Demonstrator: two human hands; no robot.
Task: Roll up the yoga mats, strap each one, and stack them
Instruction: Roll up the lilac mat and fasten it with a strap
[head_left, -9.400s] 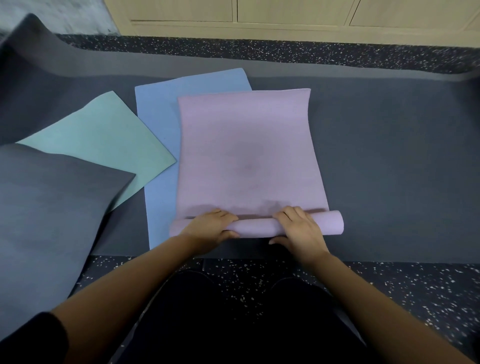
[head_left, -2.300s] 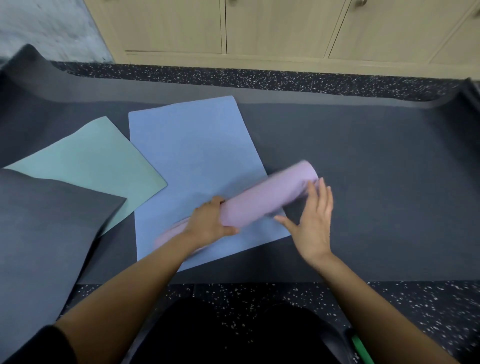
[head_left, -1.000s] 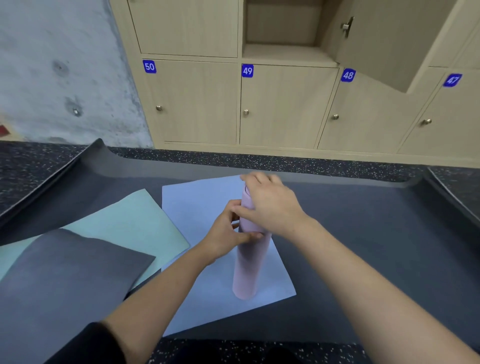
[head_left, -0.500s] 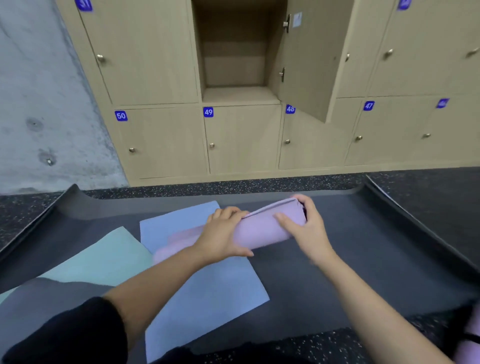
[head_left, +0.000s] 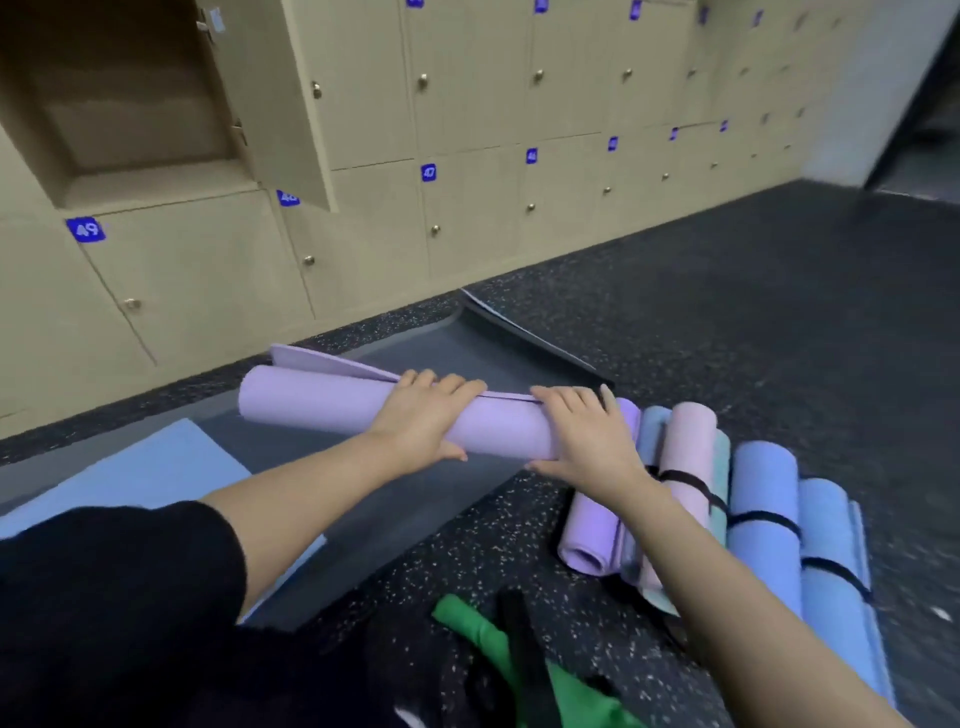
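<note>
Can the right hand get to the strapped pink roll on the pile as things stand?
Probably yes: the right hand is just beside the pink roll, nothing between, though it holds the purple roll.

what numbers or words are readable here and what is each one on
"49": blue tag on the lower-left locker door.
"47": second blue tag on a door farther right; blurred, so only a likely reading.
Unreadable: the half-hidden tag under the open door.
Too small and blurred: the farther tags.
No text seen on the lilac rolled mat or the stacked mats.
</note>
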